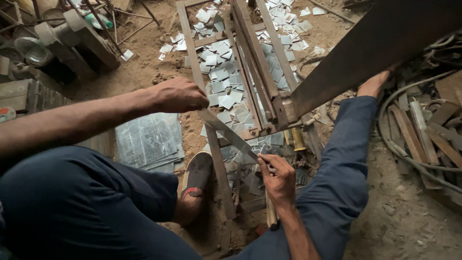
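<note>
Metal strip (226, 131) gripped at far-left end by left hand (179, 95); near-right end pinched by right hand (278, 178).

Floor: bare packed dirt (409, 212), sandy brown, dusty, with small stones.
Litter: small pale metal squares (226, 77) scattered over the ground, densest at centre top.
Left side: stack of grey sheets (144, 139) lying flat; clutter of cans (33, 48) behind.
Right side: hose (399, 149) and wooden scraps (433, 130).
Light: soft, even daylight.
</note>
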